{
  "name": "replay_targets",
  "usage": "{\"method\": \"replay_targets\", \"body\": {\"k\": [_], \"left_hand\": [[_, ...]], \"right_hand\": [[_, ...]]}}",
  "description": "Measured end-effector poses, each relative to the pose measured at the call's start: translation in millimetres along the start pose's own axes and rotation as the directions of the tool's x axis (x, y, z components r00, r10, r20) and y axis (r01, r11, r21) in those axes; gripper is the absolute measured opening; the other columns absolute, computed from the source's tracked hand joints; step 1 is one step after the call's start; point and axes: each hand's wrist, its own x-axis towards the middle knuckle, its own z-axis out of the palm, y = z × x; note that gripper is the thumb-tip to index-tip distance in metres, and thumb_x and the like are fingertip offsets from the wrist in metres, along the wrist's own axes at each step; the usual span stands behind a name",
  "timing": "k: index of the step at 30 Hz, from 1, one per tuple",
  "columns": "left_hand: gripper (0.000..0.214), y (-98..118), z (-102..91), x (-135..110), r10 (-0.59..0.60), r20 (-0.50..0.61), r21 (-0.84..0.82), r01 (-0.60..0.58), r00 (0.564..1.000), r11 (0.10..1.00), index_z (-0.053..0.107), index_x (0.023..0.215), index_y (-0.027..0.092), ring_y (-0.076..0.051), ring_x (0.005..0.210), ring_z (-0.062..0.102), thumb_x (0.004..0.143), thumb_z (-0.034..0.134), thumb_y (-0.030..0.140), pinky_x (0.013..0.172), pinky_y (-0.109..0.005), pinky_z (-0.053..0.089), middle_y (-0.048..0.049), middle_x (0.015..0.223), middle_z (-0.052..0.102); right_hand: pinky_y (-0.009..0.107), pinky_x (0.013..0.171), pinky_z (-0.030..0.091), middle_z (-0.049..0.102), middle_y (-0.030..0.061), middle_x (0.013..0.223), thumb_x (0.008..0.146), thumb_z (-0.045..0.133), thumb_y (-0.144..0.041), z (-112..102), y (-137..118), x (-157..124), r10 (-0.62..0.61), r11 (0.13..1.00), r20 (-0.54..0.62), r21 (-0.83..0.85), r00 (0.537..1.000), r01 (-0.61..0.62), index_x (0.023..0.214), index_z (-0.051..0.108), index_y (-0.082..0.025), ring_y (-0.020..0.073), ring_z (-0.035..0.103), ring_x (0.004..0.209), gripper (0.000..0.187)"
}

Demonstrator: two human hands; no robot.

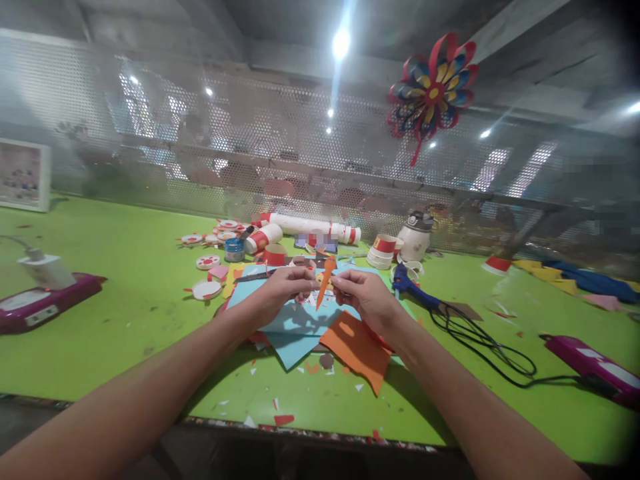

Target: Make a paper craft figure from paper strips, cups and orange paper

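My left hand and my right hand are raised over the green table, fingers pinched together on a small orange paper piece held upright between them. Below the hands lie light blue paper sheets and an orange paper sheet. Paper scraps are scattered along the table's front edge.
Red-and-white paper cups, a long white tube and a small blue pot stand behind the hands. A blue glue gun with black cable lies right. Purple devices sit at far left and far right. A paper pinwheel hangs on the mesh wall.
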Motion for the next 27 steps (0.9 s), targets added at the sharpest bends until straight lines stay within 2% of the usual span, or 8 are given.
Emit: {"method": "replay_targets", "body": {"k": [6,11,15,19,21,24,26,27], "left_hand": [[0.009,0,0.3,-2,-0.001,-0.024,-0.074,-0.001,1.0,0.997,0.066,0.071,0.013,-0.01,0.057,0.044,0.065,0.063,0.017,0.054,-0.025,0.03,-0.0005,0.064,0.055],[0.006,4,-12.9,8,0.046,-0.234,-0.105,-0.072,0.971,0.992,0.062,0.066,0.011,-0.007,0.052,0.042,0.062,0.062,0.016,0.05,-0.023,0.031,-0.0005,0.062,0.053],[0.014,26,-52.0,18,0.072,-0.497,-0.082,-0.129,0.865,0.988,0.058,0.075,0.012,-0.008,0.053,0.047,0.062,0.059,0.017,0.051,-0.021,0.035,0.0002,0.06,0.052],[0.018,51,-108.9,10,0.105,-0.653,0.019,-0.122,0.75,0.992,0.058,0.08,0.012,-0.008,0.054,0.05,0.062,0.056,0.011,0.052,-0.02,0.039,0.0009,0.061,0.054],[0.015,54,-136.7,0,0.1,-0.705,0.085,-0.056,0.702,0.995,0.06,0.08,0.011,-0.009,0.058,0.053,0.065,0.058,0.011,0.053,-0.02,0.041,0.0,0.063,0.056],[0.014,44,-170.0,-14,0.024,-0.773,0.15,0.146,0.634,0.978,0.062,0.087,0.008,-0.013,0.069,0.058,0.075,0.059,0.012,0.062,-0.026,0.047,-0.0047,0.075,0.061],[0.026,31,-184.0,-19,-0.023,-0.803,0.182,0.282,0.596,0.942,0.059,0.106,0.01,-0.019,0.087,0.061,0.084,0.058,0.024,0.074,-0.036,0.051,-0.0101,0.102,0.062],[0.034,23,-188.4,-21,-0.035,-0.813,0.202,0.337,0.582,0.92,0.054,0.117,0.015,-0.021,0.098,0.059,0.088,0.054,0.032,0.081,-0.041,0.051,-0.0097,0.117,0.057]], "right_hand": [[0.028,0.055,0.036,0.057,-0.0012,0.053,0.06,0.079,-0.037,-3,-1,2,0.002,1.0,-0.034,-0.004,0.999,-0.002,0.06,0.064,-0.014,0.0094,0.047,0.051,0.027],[0.027,0.054,0.036,0.056,-0.0012,0.054,0.058,0.08,-0.036,-5,-3,2,0.012,1.0,-0.046,0.006,0.999,-0.011,0.061,0.065,-0.014,0.0098,0.047,0.052,0.027],[0.027,0.052,0.037,0.055,-0.0007,0.054,0.056,0.081,-0.036,-11,2,6,0.032,0.999,-0.06,-0.006,0.998,-0.032,0.06,0.065,-0.014,0.0101,0.046,0.052,0.028],[0.027,0.054,0.038,0.056,0.0,0.055,0.057,0.081,-0.036,-16,5,10,0.053,0.999,-0.064,-0.001,0.997,-0.054,0.061,0.065,-0.014,0.0101,0.048,0.053,0.028],[0.026,0.054,0.038,0.056,0.0001,0.056,0.057,0.082,-0.035,-17,5,10,0.058,0.998,-0.082,0.006,0.995,-0.058,0.062,0.065,-0.014,0.0102,0.048,0.054,0.028],[0.026,0.053,0.039,0.056,0.0001,0.056,0.056,0.081,-0.035,-16,4,9,0.062,0.998,-0.088,0.009,0.994,-0.061,0.062,0.065,-0.013,0.0101,0.048,0.054,0.028],[0.027,0.053,0.039,0.056,0.0001,0.056,0.056,0.081,-0.036,-15,4,9,0.068,0.998,-0.083,0.006,0.994,-0.068,0.062,0.064,-0.013,0.0098,0.048,0.052,0.029],[0.027,0.052,0.039,0.056,0.0002,0.056,0.057,0.081,-0.036,-16,4,9,0.07,0.998,-0.082,0.005,0.994,-0.07,0.062,0.064,-0.013,0.0097,0.047,0.052,0.029]]}}
